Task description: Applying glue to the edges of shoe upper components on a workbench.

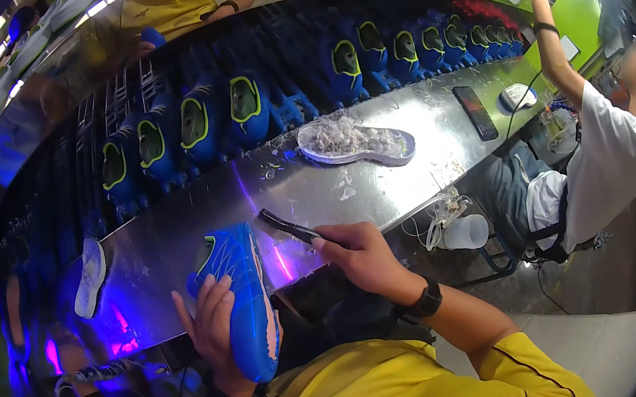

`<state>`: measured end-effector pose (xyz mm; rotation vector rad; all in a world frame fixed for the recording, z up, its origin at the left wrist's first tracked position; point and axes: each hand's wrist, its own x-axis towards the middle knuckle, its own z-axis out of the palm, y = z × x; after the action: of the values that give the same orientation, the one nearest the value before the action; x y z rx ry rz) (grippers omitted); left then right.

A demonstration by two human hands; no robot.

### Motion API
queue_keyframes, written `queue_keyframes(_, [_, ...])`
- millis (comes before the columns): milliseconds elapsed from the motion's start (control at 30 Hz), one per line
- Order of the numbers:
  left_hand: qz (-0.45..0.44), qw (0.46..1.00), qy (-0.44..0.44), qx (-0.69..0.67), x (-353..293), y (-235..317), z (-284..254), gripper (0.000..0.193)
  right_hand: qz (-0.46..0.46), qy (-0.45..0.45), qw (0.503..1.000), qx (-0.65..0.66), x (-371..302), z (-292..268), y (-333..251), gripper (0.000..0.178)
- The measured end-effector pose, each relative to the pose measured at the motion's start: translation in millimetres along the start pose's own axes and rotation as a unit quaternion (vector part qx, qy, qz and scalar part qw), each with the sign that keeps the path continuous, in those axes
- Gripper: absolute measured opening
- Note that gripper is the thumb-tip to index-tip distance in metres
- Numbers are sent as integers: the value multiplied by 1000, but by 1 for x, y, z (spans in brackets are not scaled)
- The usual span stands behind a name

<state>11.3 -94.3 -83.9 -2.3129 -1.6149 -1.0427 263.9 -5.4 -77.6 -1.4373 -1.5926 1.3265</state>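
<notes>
My left hand (215, 332) is wrapped round a blue shoe (245, 304), held at the table's near edge with its toe pointing toward me. A pinkish strip shows along the shoe's right side, where the sole sits. In my right hand (362, 255) is a thin dark stick-like tool (283, 224), gripped between thumb and fingers. Its far end points up and left, apart from the shoe; what kind of tool it is I cannot make out. Beyond it on the metal table (183, 208) lies a white shoe sole (379, 146) heaped with pale scraps.
Blue shoes (197, 122) stand in a row on a dark conveyor rack along the far side. Another white sole (90, 278) lies at left, a phone (475, 112) at right. A white-sleeved co-worker (606, 160) sits at right; other people are across and at lower left.
</notes>
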Motion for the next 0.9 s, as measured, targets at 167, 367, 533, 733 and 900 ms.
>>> queue_keyframes(167, [-2,1000,12,16,-13,2,1,70,-33,10,998,-48,12,20,6,26])
queue_keyframes(367, [-25,999,34,0,-20,1,3,68,-19,-38,999,24,-4,26,11,28])
queue_keyframes(533, [-36,997,62,-19,-20,2,6,62,23,-117,983,139,-31,21,7,26])
queue_keyframes(733, [-40,998,58,-2,-16,8,6,63,55,-140,978,147,-59,2,-19,24])
queue_keyframes(900, [-52,998,14,13,1,21,-3,63,-28,-93,989,109,-72,-6,-19,23])
